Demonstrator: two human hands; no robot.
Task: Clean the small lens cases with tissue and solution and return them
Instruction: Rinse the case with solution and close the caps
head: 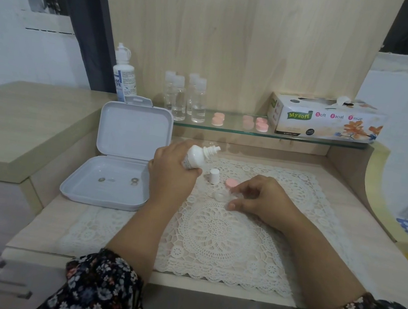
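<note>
Our left fingers [190, 172] curl round a small white solution bottle [196, 156]; our right fingers [238, 188] pinch a clear lens case [221, 195] on the lace mat [213, 233].

We hold the bottle in our left hand [172, 173] above the mat, uncapped and tilted, its nozzle aimed up and to the right; its white cap [214, 175] stands upright on the mat just beside that hand. Our right hand [261, 201] rests on the mat, steadying the case, and a pink lid [232, 183] lies just behind our fingertips. To the left an open white box [118, 169] holds a few small round pieces. On the glass shelf [227, 129] behind stand clear bottles [187, 97], more pink cases [243, 122], a tissue box [324, 118] and a taller solution bottle [124, 73].
</note>
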